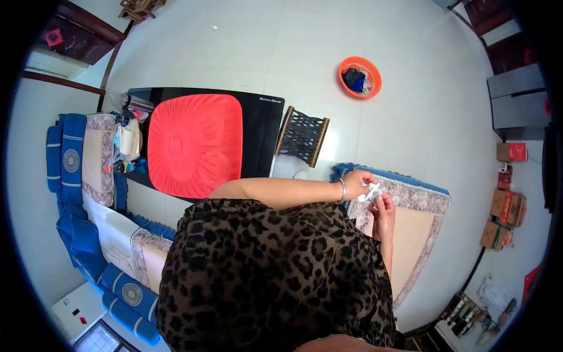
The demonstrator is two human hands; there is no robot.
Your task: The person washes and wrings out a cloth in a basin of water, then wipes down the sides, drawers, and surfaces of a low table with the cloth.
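My left hand point(356, 180), with a bracelet on its wrist, and my right hand point(384, 210) are together at the right of the view. Both pinch a small white crumpled thing point(371, 191) between their fingertips; what it is I cannot tell. They are held over a beige cushion with a blue patterned border point(417, 234). My leopard-print clothing point(275, 276) fills the lower middle of the view and hides what is below it.
A black table point(261, 126) carries a red mesh cover point(194, 144). A small dark net stool point(302, 136) stands beside it. An orange basin point(359, 77) with cloths sits on the white floor. Blue-beige sofa cushions point(88, 193) lie at left. Cardboard boxes point(505, 208) stand at right.
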